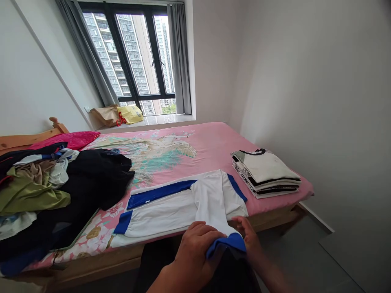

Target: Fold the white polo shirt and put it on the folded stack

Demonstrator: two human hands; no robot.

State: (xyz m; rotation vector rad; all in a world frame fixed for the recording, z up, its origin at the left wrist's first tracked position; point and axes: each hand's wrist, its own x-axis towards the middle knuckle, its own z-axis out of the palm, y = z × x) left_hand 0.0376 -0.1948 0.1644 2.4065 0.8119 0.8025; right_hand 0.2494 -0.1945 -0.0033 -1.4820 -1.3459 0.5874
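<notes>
A white long-sleeved shirt (166, 215) with blue cuffs and a blue panel lies flat along the near edge of the bed. One of its sleeves (209, 199) is laid across the body towards me, and its blue cuff (230, 242) hangs past the bed's edge. My left hand (197, 248) is closed over the left side of this cuff, fingers bent on top of it. At the cuff's right side is my right hand (249, 238), its fingers curled against the fabric; its fingertips are partly hidden.
A neat stack of folded shirts (267, 173) sits at the bed's right end. On the left lies a heap of loose clothes (85, 179), by a red pillow (73, 140). A paper bag (105, 115) and a yellow bag (130, 114) rest on the windowsill. Walls border the bed.
</notes>
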